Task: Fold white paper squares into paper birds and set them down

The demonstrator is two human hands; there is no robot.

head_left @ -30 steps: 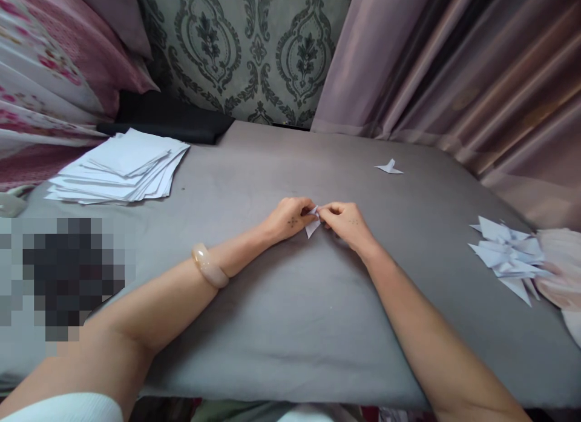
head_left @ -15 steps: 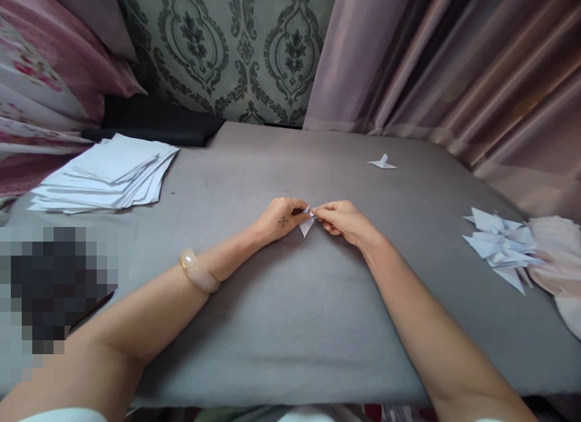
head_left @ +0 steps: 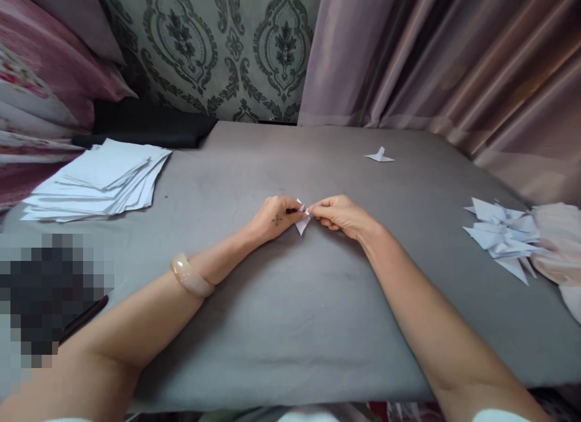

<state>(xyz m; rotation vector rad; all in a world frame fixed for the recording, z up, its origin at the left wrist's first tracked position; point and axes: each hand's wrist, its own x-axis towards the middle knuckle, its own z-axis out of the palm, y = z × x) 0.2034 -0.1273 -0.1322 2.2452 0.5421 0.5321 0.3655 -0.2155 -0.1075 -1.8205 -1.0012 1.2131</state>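
Observation:
Between my two hands is a small folded white paper point(head_left: 302, 224), mostly covered by fingers, with a pointed end sticking out toward me. My left hand point(head_left: 276, 218) is closed, pinching the paper between thumb and fingers from the left. From the right, my right hand point(head_left: 338, 214) pinches its other end with thumb and forefinger, the remaining fingers curled under. Both hands are just above the grey cloth surface point(head_left: 272, 325). The exact fold inside my grip is too small to make out.
A stack of white paper sheets point(head_left: 100, 177) lies at left, before a folded black cloth point(head_left: 149, 124). One folded paper piece point(head_left: 380, 155) stands at back right. Several folded pieces point(head_left: 503, 231) pile beside a pale pink cloth point(head_left: 558, 246). A blurred dark object point(head_left: 49, 289) sits at near left.
The view has shifted slightly. Both hands keep their pinch on the folded paper, with only a slight change in its angle and in the fingers.

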